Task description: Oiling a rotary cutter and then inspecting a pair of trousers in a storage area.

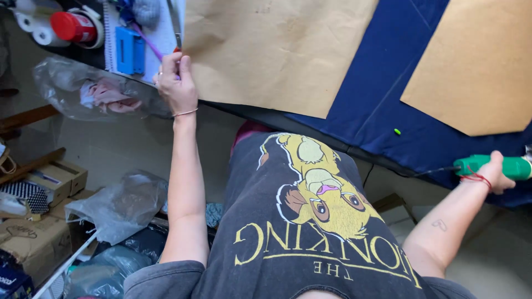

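A dark surface (310, 124) runs across the upper part of the view, draped with navy blue fabric (377, 94). Two sheets of brown pattern paper lie on it: a large brown sheet (271, 50) left of the fabric's bare strip, and a second brown sheet (482, 66) to the right of that strip. A small green pin-like dot (397, 132) sits on the fabric near its lower edge. Left of the large brown sheet lie a spiral notebook (160, 39), a blue box-shaped tool (130, 50), a red-capped container (75, 26) and white rolls (36, 30). Below the surface, the room's floor is crowded: clear plastic bags (119, 205), one with pinkish cloth (108, 95) hanging by the surface's edge, and cardboard boxes (39, 238) further left.

The left hand (177, 83) rests at the left edge of the large brown sheet, fingers pinched together on the red end of a thin metal tool (176, 25), likely scissors or a ruler; which one cannot be told. A thin bracelet circles that wrist.

The right hand (496, 171) hangs below the fabric's lower edge, well apart from the large brown sheet, fingers wrapped tight around a green handled tool (487, 165) with a dark cord (432, 172) trailing from its left end. A red thread is tied around that wrist.
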